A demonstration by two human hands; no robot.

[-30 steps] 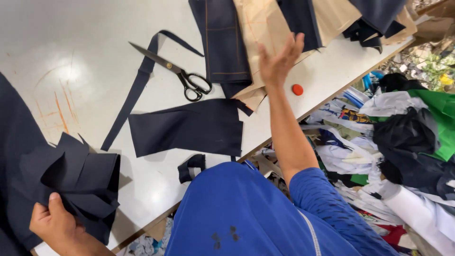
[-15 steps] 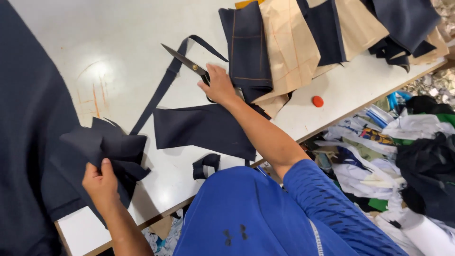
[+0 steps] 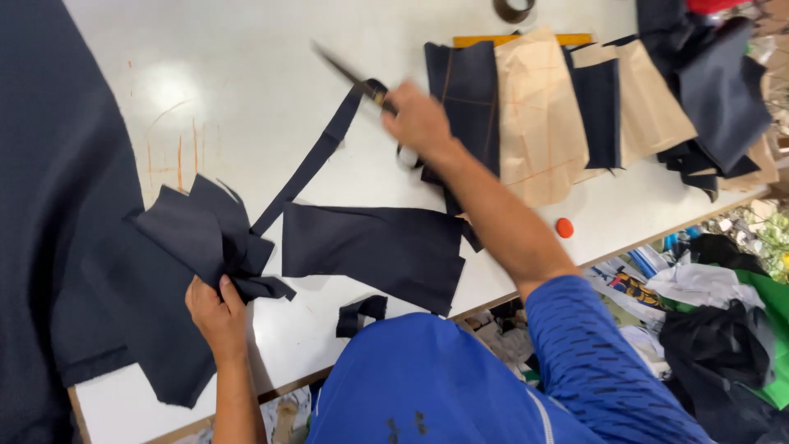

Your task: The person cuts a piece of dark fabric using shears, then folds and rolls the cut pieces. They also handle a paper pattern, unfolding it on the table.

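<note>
My right hand (image 3: 421, 122) grips a pair of scissors (image 3: 353, 78) over the white table (image 3: 246, 90), blades pointing up-left, blurred by motion. My left hand (image 3: 215, 311) pinches a bunch of dark navy fabric pieces (image 3: 201, 234) near the table's front edge. Between my hands lies a flat dark fabric panel (image 3: 374, 251). A long navy strip (image 3: 316, 156) runs diagonally from the scissors toward the bunch.
Tan paper patterns (image 3: 538, 115) and navy pieces (image 3: 468, 82) lie at the back right. A large dark cloth (image 3: 57, 205) covers the left. An orange round chalk (image 3: 565, 228) and a small fabric scrap (image 3: 360, 312) sit near the edge. Scrap piles (image 3: 715, 312) fill the floor.
My right hand came down from the paper patterns onto the scissors and has lifted them off the table. My left hand has carried the fabric bunch rightward.
</note>
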